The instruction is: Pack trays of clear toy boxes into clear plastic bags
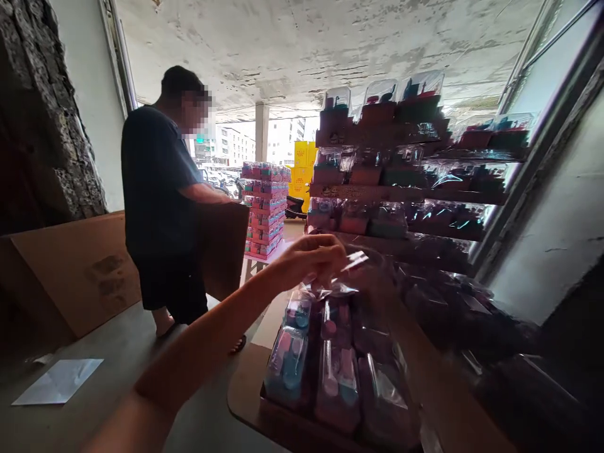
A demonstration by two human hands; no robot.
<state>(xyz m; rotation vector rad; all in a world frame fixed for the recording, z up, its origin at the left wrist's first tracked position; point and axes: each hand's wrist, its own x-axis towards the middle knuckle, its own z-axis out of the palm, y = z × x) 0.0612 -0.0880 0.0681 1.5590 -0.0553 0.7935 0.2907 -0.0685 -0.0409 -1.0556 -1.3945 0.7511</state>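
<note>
My left hand (321, 257) reaches over the far end of a tray, its fingers curled down and closed at crinkled clear plastic film (333, 290). A small shiny white strip (356, 260) shows just right of those fingers. Coming from the lower right, my right hand (372, 267) is dark and blurred beside the strip, and its fingers cannot be made out. Under both hands is the tray (295, 412), holding several clear-lidded packs (286, 365) with pink and teal pieces inside. It rests on a brown round-cornered board (245, 393).
Stacked trays of similar packs (372, 176) rise behind and to the right. On the left a person (158, 182) in dark clothes holds a cardboard box (224, 251). Farther off are another pink stack (265, 211) and yellow boxes (302, 173). White paper (59, 382) lies on the floor.
</note>
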